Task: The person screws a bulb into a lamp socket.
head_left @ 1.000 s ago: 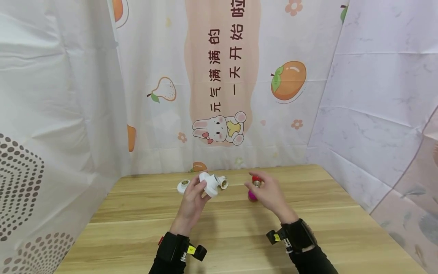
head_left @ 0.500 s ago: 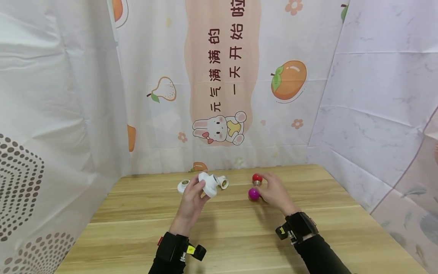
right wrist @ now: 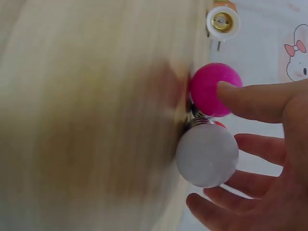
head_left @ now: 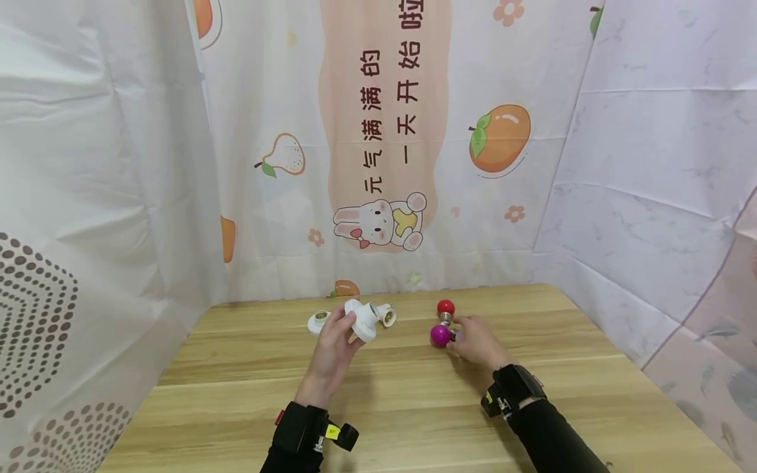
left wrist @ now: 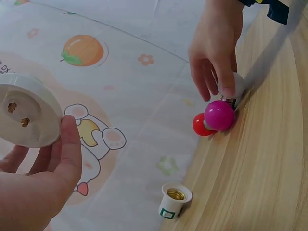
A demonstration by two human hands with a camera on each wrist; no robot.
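My left hand [head_left: 331, 358] holds a white round-based lamp holder [head_left: 363, 320] above the table, two brass screws showing on its underside in the left wrist view. My right hand [head_left: 481, 343] is at a cluster of light bulbs on the table. A white bulb [right wrist: 207, 156] lies between its thumb and fingers, which are spread around it. Overlapping the thumb tip in the right wrist view is a magenta bulb [right wrist: 211, 86]. The red bulb [head_left: 445, 307] sits just behind these, its metal base toward the magenta one.
Another white round lamp holder [head_left: 318, 322] stands on the wooden table [head_left: 414, 407] beyond my left hand. A small white socket with brass thread [head_left: 388, 316] lies near the back edge. Printed curtain [head_left: 272, 217] hangs behind the table.
My right hand has shifted right and lowered from over the bulbs to their right side, uncovering the red and magenta bulbs. The left hand stays put with the lamp holder.
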